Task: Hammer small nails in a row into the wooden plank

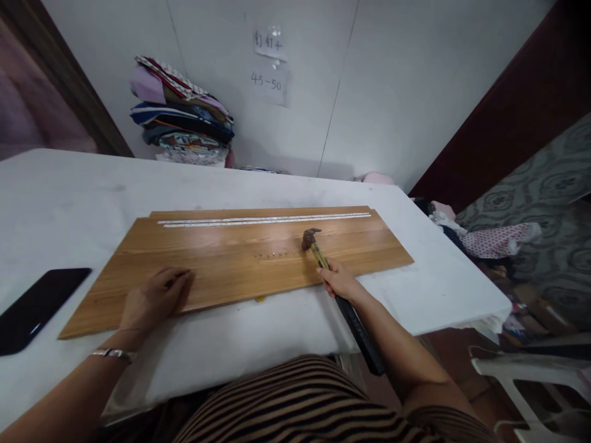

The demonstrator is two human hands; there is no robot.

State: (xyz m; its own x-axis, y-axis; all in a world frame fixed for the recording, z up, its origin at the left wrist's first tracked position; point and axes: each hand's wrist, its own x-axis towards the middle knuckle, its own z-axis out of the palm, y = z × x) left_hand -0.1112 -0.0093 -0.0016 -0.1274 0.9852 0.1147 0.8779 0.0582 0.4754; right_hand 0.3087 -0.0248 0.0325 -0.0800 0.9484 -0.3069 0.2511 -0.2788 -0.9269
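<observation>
A claw hammer point(315, 249) with a rusty head, a yellow neck and a black grip is held in my right hand point(338, 280), whose fingers wrap round the shaft near the neck. Its head rests on or just above a wooden board point(231, 280). Left of the head, a short row of several small nails point(273, 254) dots the board's middle. My left hand point(154, 295) lies on the board's near left part, its fingers curled and pressed together; whatever they hold, if anything, is too small to make out. Two thin white strips point(263, 219) run along the board's far side.
The board lies on a white-covered table point(258, 344). A black phone point(41, 307) is at the left. Folded clothes point(184, 117) are stacked against the wall behind, below and beside paper notes point(270, 86). A white plastic chair point(512, 381) stands at lower right.
</observation>
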